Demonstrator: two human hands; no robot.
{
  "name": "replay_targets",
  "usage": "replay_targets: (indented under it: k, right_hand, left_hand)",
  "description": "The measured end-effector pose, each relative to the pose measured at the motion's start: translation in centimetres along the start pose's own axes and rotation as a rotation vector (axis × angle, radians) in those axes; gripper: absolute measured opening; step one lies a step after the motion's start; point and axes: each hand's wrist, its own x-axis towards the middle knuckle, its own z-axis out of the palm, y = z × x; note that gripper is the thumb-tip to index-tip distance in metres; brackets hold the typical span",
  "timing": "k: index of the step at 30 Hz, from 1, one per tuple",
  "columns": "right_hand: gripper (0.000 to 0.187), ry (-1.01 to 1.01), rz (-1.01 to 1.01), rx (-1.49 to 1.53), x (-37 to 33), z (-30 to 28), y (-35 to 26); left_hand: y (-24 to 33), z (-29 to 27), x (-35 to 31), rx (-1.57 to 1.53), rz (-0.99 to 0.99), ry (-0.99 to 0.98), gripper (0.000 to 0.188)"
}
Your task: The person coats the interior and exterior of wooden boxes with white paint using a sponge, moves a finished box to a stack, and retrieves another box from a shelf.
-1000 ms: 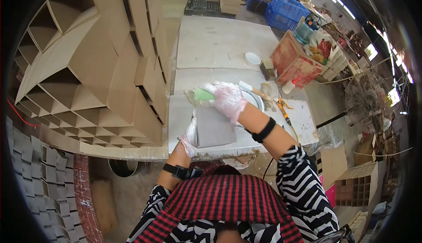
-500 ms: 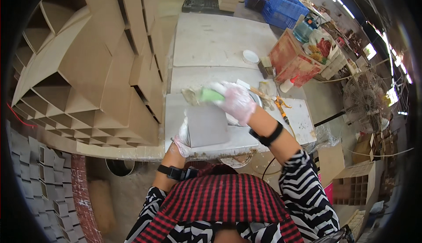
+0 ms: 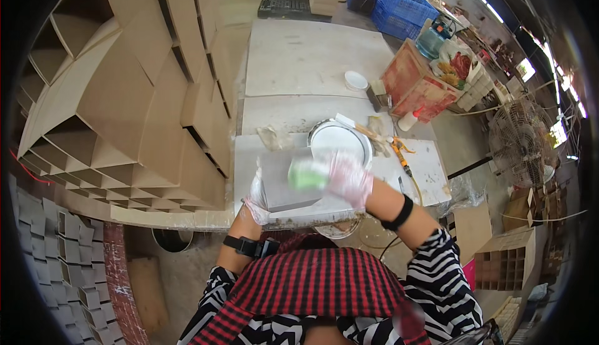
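My right hand, in a whitish glove, is closed on a green sponge, both smeared by motion. The sponge is over a flat grey box-like piece on the white worktable. Along that piece's left edge lies my left hand, gloved too, gripping its side; some of its fingers are hidden. Just beyond my right hand is a round tub holding white paste, with a brush across its right rim.
Tall stacks of brown cardboard boxes crowd the left side. A crumpled cloth, a white bowl, a red-capped bottle and an orange-handled tool lie on the table. A reddish crate and a fan stand right.
My right hand has drawn back toward me with the sponge, from the far edge of the grey piece to its nearer right part, uncovering the tub. My left hand has stayed nearly still.
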Motion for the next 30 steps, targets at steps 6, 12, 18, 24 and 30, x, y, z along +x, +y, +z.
replay_targets:
  k: [6,12,18,24,30]
  right_hand:
    - [0.029,-0.068,0.044,-0.05,3.0,-0.7,-1.4]
    - [0.038,0.296,0.752,0.544,3.3,-1.5,1.4]
    - [0.038,0.384,0.752,0.85,2.4,0.8,0.1]
    - [0.036,0.553,0.617,0.73,1.1,2.9,-0.6]
    - [0.037,0.583,0.363,0.258,0.4,2.0,-0.8]
  left_hand:
    - [0.0,-1.3,-0.9,0.096,-0.014,-0.045,0.061]
    - [-0.8,-2.4,-1.0,0.419,0.219,0.151,0.043]
    - [-0.6,-3.5,-0.2,0.041,0.3,0.125,0.036]
    - [-1.1,-2.3,-0.4,-0.073,0.319,-0.019,0.039]
    - [0.1,0.7,-0.6,-0.068,0.4,0.035,0.044]
